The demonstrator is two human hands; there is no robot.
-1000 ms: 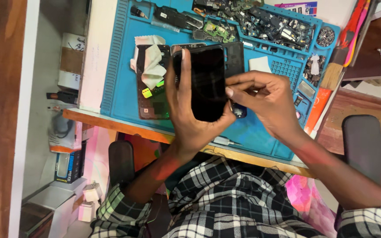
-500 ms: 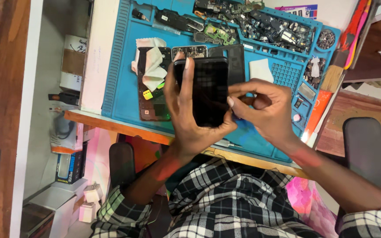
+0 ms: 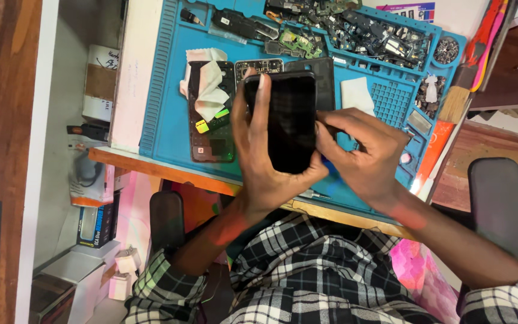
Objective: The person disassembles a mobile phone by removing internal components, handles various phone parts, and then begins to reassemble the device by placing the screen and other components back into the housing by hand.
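Phone (image 3: 288,120), black and dark-screened, is held above the blue mat (image 3: 163,90); the left hand (image 3: 265,156) keeps its fingers closed round the phone's left edge, while the right hand (image 3: 364,156) has shifted lower along the right edge, fingertips pinched there, so the edge work continues.

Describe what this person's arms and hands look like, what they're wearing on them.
Both hands are bare: the left hand and the right hand have no gloves, and I can see no rings or watch. The forearms are uncovered. The sleeves are black-and-white plaid, pushed up toward the elbows, and match the shirt on the body.
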